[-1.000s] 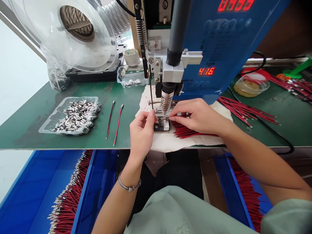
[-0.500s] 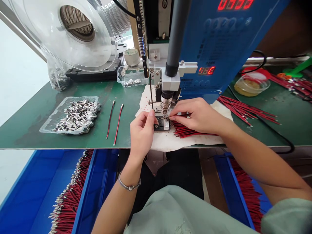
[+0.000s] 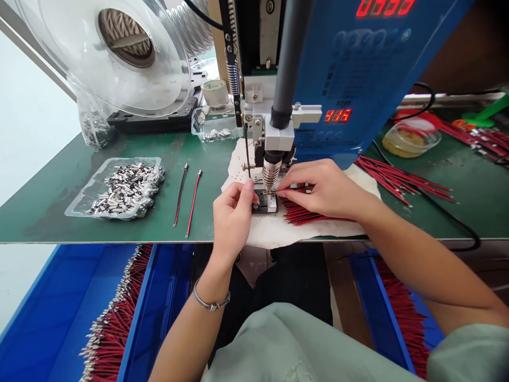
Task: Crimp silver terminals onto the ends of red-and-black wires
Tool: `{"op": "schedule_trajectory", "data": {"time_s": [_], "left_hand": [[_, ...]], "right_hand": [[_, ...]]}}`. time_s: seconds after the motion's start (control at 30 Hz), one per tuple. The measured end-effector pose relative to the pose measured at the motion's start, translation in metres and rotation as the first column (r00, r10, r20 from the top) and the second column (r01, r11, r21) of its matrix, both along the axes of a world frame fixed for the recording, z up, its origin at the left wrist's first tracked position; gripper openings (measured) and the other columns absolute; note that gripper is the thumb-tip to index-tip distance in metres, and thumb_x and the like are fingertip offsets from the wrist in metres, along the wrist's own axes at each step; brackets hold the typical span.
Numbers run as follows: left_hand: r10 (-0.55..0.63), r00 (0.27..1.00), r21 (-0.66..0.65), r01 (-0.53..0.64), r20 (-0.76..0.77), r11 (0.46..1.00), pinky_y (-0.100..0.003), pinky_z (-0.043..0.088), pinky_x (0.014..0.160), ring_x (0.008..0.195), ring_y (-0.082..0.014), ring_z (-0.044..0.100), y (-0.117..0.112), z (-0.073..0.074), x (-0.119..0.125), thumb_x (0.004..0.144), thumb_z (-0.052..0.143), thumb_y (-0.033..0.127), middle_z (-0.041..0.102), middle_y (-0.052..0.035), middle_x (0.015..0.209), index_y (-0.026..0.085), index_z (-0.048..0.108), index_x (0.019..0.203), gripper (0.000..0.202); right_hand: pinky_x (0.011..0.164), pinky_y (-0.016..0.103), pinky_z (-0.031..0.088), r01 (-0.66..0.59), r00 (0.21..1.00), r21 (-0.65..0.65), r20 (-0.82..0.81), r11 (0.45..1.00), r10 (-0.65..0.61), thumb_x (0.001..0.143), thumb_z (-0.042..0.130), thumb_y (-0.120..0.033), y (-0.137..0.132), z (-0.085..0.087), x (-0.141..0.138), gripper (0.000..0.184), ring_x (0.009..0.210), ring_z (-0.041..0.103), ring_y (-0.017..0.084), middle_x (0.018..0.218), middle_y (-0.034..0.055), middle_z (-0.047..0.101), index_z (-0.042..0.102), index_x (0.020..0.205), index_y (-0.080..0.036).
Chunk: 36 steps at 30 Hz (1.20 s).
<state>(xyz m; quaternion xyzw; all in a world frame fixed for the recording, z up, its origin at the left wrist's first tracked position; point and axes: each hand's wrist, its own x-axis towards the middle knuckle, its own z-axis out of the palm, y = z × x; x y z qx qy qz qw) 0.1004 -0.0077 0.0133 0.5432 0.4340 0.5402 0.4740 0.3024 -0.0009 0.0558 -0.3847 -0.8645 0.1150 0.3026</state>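
Note:
My left hand (image 3: 233, 215) is closed at the left side of a small black fixture (image 3: 260, 206), thumb and forefinger pinched together. Whatever sits between those fingertips is hidden. From the other side, my right hand (image 3: 318, 185) pinches a thin wire close to the soldering machine's tip, its fingers near the fixture's right end. The spring-wrapped soldering head (image 3: 271, 171) points down onto the fixture between both hands. Under my right hand lies a bundle of red-and-black wires (image 3: 298, 214) on a pale sheet (image 3: 266, 233).
Left of my hands, a clear tray (image 3: 119, 193) holds many metal connectors, beside two wires with connectors (image 3: 193, 204). The blue control box (image 3: 338, 69) stands behind. More wires (image 3: 405, 178) lie right. Blue bins (image 3: 159, 297) with wires stand below the table edge.
The soldering head sits very slightly lower, and the machine's lower red display reads differently. Both hands keep nearly the same place and grip.

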Motion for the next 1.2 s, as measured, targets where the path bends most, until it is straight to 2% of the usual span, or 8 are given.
{"op": "schedule_trajectory", "data": {"time_s": [0.57,0.77,0.93,1.0,1.1,1.17,1.2], "left_hand": [[-0.004,1.0,0.006,0.004,0.006,1.0,-0.024,0.032,0.05,0.049,-0.0084,0.037,0.0,0.001,0.0,0.093,0.062,0.043,0.045,0.0028,0.053,0.017,0.058,0.066,0.037],[0.004,1.0,-0.001,-0.004,0.016,1.0,-0.024,0.031,0.047,0.049,-0.008,0.036,-0.001,0.001,0.0,0.093,0.062,0.045,0.048,0.0019,0.056,0.017,0.058,0.067,0.038],[0.026,1.0,0.001,-0.026,0.015,1.0,-0.023,0.029,0.045,0.048,-0.0066,0.036,0.002,-0.001,0.002,0.092,0.062,0.046,0.054,0.0004,0.062,0.017,0.057,0.066,0.039],[0.031,0.999,-0.008,-0.031,0.036,0.999,-0.023,0.027,0.043,0.046,-0.0063,0.035,0.002,-0.001,0.002,0.092,0.062,0.046,0.051,0.0012,0.059,0.017,0.057,0.066,0.039],[0.105,0.986,-0.01,-0.104,0.13,0.995,-0.022,0.021,0.041,0.044,-0.0061,0.031,-0.01,0.0,-0.002,0.093,0.062,0.045,0.043,0.0035,0.054,0.018,0.055,0.067,0.038],[0.162,0.977,0.027,-0.168,0.141,0.985,-0.022,0.023,0.042,0.045,-0.0057,0.032,-0.029,-0.001,-0.005,0.095,0.06,0.041,0.046,0.0028,0.057,0.018,0.057,0.068,0.036],[0.149,0.984,0.048,-0.155,0.1,0.987,-0.021,0.027,0.043,0.046,-0.0056,0.035,-0.04,-0.002,-0.006,0.096,0.059,0.039,0.051,0.0016,0.061,0.018,0.061,0.072,0.032]], "right_hand": [[0.068,0.027,0.047,-0.009,1.0,0.054,-0.022,0.999,0.011,0.088,0.065,-0.016,0.001,-0.003,-0.001,0.013,0.074,0.067,0.016,0.083,0.0055,0.074,0.078,0.087,-0.015],[0.068,0.028,0.048,0.033,0.999,0.071,-0.012,0.997,-0.032,0.088,0.064,-0.016,-0.002,-0.004,-0.002,0.014,0.074,0.068,0.016,0.085,0.0054,0.074,0.079,0.088,-0.017],[0.067,0.028,0.049,0.019,1.0,0.103,-0.01,0.994,-0.018,0.088,0.065,-0.017,0.0,-0.004,-0.002,0.014,0.074,0.067,0.016,0.084,0.0048,0.074,0.078,0.089,-0.017],[0.068,0.027,0.05,0.015,1.0,0.126,-0.005,0.992,-0.014,0.088,0.066,-0.016,0.0,-0.002,0.0,0.012,0.074,0.067,0.016,0.085,0.0047,0.075,0.078,0.089,-0.017],[0.069,0.028,0.051,0.03,0.999,0.181,-0.018,0.983,-0.027,0.087,0.067,-0.015,-0.011,0.004,0.0,0.011,0.076,0.069,0.016,0.085,0.0048,0.076,0.078,0.087,-0.017],[0.068,0.029,0.052,0.062,0.997,0.196,-0.055,0.979,-0.052,0.087,0.066,-0.014,-0.028,0.008,-0.004,0.011,0.074,0.069,0.017,0.082,0.0044,0.077,0.076,0.084,-0.017],[0.066,0.029,0.052,0.098,0.991,0.195,-0.106,0.976,-0.079,0.087,0.067,-0.015,-0.039,0.009,-0.008,0.01,0.072,0.069,0.016,0.081,0.0041,0.077,0.076,0.082,-0.017]]}}
